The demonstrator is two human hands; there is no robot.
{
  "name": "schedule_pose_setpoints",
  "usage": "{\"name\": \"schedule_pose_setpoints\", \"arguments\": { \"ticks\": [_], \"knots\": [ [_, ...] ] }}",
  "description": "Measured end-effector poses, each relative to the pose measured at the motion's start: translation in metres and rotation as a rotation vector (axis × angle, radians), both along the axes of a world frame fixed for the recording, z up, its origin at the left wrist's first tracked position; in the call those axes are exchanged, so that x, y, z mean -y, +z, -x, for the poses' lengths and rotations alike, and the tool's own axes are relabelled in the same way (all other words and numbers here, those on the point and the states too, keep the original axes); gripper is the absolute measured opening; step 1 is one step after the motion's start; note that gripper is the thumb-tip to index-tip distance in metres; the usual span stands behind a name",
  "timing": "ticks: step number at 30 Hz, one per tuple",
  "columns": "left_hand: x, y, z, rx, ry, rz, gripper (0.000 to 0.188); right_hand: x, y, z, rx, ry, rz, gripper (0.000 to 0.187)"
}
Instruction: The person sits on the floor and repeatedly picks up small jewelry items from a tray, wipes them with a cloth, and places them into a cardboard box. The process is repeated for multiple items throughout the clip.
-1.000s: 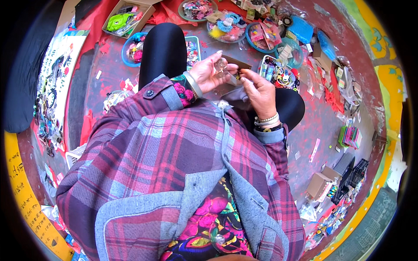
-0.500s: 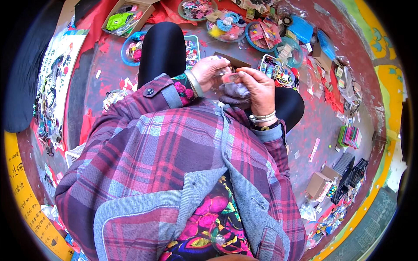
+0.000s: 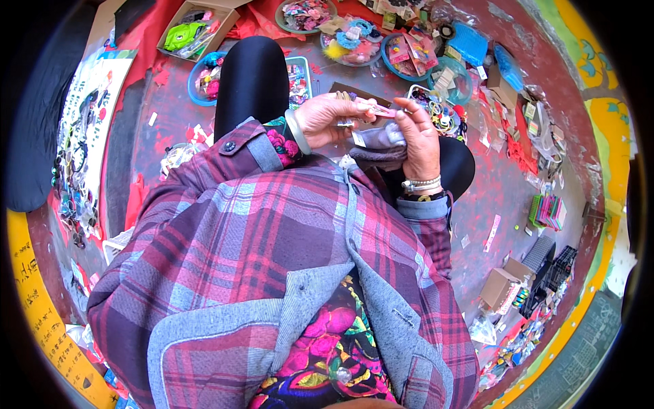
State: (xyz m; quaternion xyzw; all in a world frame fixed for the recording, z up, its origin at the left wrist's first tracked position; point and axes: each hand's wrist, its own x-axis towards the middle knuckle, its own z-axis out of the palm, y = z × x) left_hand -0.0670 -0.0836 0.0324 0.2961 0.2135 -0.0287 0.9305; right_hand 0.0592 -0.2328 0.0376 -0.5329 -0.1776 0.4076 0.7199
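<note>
Pinching a slim pink strip, possibly a hair clip, between the fingertips of the left hand at one end and the right hand at the other. Bridging the narrow gap between both grips, just above a soft greyish-purple cloth. Also curling the left fingers around small clear-and-gold pieces, showing too blurred for naming. Probably weighing very little, likely being stiff lengthwise, perhaps slipping if smooth, and seemingly calling for a light pinch near either end. Looking pink, narrow and fairly straight, hiding finer detail under the fingertips.
</note>
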Motion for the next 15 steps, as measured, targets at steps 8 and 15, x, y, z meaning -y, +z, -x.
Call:
{"name": "schedule_pose_setpoints", "arguments": {
  "ticks": [8, 15],
  "knots": [
    [-0.002, -0.002, 0.0, 0.007, 0.078, -0.234, 0.023, 0.019, 0.026, -0.028, -0.136, -0.063, -0.095, 0.029],
    [0.006, 0.006, 0.0, 0.016, 0.038, -0.112, 0.016, 0.007, 0.038, 0.001, 0.231, 0.114, -0.062, 0.039]
  ]
}}
